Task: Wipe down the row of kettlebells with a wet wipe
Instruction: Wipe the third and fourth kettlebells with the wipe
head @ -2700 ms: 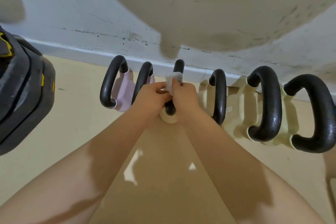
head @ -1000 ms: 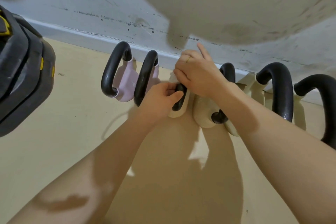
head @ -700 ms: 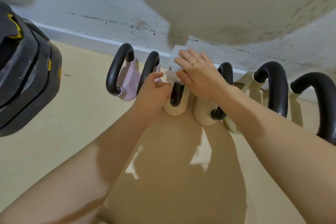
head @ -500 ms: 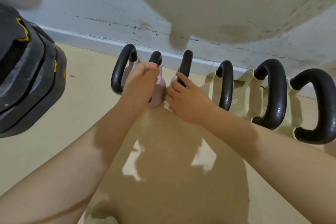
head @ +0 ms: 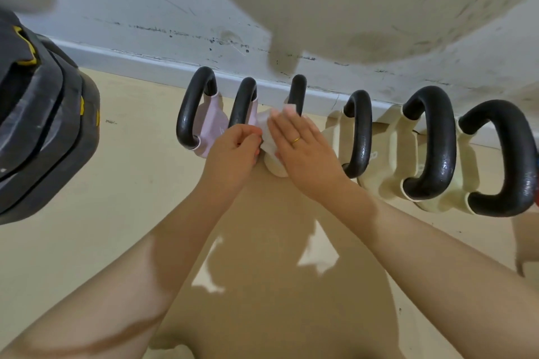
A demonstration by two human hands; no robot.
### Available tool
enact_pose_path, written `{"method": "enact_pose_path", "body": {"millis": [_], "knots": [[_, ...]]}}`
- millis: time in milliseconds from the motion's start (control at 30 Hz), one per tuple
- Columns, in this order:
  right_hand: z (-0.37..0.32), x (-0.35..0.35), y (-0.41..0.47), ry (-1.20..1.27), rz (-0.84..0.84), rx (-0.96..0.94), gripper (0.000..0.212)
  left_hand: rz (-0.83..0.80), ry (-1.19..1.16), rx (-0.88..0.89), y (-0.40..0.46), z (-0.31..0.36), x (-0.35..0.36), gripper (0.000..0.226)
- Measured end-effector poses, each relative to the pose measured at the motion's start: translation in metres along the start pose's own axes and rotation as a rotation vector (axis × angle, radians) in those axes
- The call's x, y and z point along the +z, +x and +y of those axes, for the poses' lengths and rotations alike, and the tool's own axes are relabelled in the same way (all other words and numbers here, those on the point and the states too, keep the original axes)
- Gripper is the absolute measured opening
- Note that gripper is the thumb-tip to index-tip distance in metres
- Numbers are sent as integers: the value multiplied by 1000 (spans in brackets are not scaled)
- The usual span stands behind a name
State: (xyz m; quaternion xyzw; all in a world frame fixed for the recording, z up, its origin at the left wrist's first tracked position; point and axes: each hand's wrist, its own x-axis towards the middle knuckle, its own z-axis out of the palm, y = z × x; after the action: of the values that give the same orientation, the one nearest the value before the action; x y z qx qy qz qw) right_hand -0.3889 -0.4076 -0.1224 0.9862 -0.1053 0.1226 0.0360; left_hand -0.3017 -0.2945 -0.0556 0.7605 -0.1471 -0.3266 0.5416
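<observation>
Several kettlebells with black handles stand in a row along the wall. Two at the left are pink point(head: 214, 122); the others are cream point(head: 388, 154). The third one from the left, a cream kettlebell point(head: 277, 167), sits under my hands, its handle point(head: 297, 90) sticking up behind them. A white wet wipe point(head: 267, 132) lies bunched between my hands. My left hand point(head: 233, 151) pinches its left edge with curled fingers. My right hand point(head: 303, 148) lies flat, fingers straight, pressing the wipe against the kettlebell.
A stack of black weight plates point(head: 38, 131) with yellow marks stands at the left. A large beige ball point(head: 364, 0) hangs over the row from above. The pale wall and skirting point(head: 140, 58) run behind the kettlebells. Beige floor point(head: 116, 198) lies in front.
My right hand has come off the third kettlebell's handle and now lies flat on the wipe. My left hand has shifted from the pink kettlebell to the wipe's edge.
</observation>
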Motion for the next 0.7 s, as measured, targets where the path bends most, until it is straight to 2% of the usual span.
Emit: {"method": "enact_pose_path", "body": {"millis": [67, 167, 267, 333, 400, 467, 500, 533, 567, 600, 633, 700], "knots": [[-10, 0, 14, 365, -31, 233, 53, -2, 14, -14, 5, -2, 6, 19], [-12, 0, 44, 734, 0, 569, 56, -16, 58, -17, 10, -2, 13, 19], [2, -6, 69, 1201, 53, 894, 41, -40, 125, 2, 13, 2, 19, 20], [7, -11, 71, 1316, -65, 1061, 39, -41, 179, 3, 16, 3, 23, 26], [-4, -16, 54, 1322, -175, 1067, 41, -57, 196, -6, 19, 2, 27, 26], [-19, -20, 26, 1335, -191, 942, 35, -68, 215, -16, 17, -1, 29, 25], [-21, -20, 21, 1358, -172, 905, 32, -71, 234, -24, 16, -1, 30, 26], [-16, -18, 21, 1278, -146, 833, 26, -71, 249, -27, 15, -2, 30, 27], [-11, -20, 26, 1257, -98, 838, 18, -78, 248, -26, 15, -2, 29, 28], [-6, -18, 29, 1193, -45, 790, 15, -83, 199, -43, 14, -2, 29, 29], [-4, -14, 33, 1236, 13, 779, 17, -85, 124, -78, 14, -1, 28, 29], [-11, -7, 27, 1068, 53, 727, 16, -70, 8, -129, 15, -1, 24, 24]]}}
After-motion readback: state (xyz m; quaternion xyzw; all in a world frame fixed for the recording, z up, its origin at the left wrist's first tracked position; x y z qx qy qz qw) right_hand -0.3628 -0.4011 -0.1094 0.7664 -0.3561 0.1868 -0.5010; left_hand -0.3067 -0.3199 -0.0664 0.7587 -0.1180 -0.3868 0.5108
